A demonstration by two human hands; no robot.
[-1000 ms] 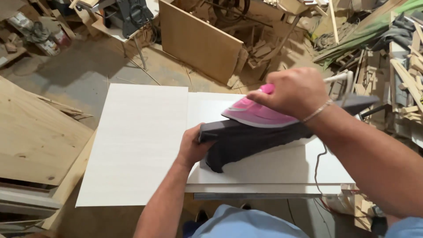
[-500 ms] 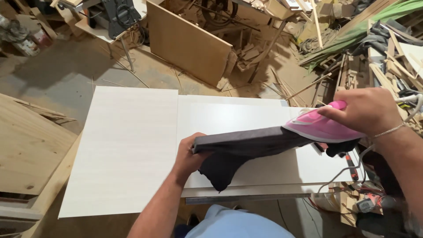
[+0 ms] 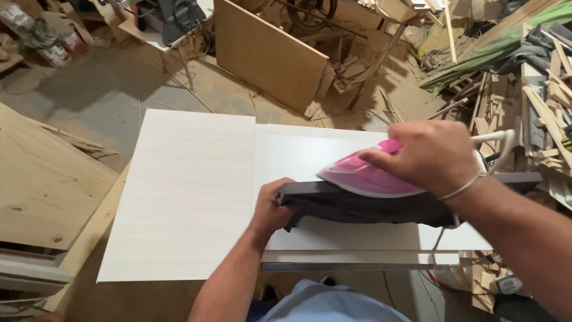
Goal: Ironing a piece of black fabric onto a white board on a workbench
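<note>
Sliding back left from strip's far end, right hand (image 3: 432, 158) grips pink iron (image 3: 366, 177); left hand (image 3: 271, 209) fingers still clamp grey cloth (image 3: 363, 209) on dark strip (image 3: 518, 177).

your right hand (image 3: 438, 156) is gripping a pink iron (image 3: 369, 176) whose plastic shell is looking smooth and glossy, catching a soft sheen. under it, a dark grey cloth (image 3: 357, 206) is lying matt and soft, draped over a board edge — your left hand (image 3: 271, 209) is pinching its folded end. the white panels (image 3: 190, 191) beneath are showing a smooth, matt laminate face with a faint grain-like streak. to your left, a plywood sheet (image 3: 42, 179) is looking raw and unfinished, its grain plain to see. the leaning brown board (image 3: 268, 53) is showing a flat, dull surface, and the scrap wood pile (image 3: 536, 77) is looking rough and splintery — the floor (image 3: 101, 89) is showing dusty concrete.
</note>
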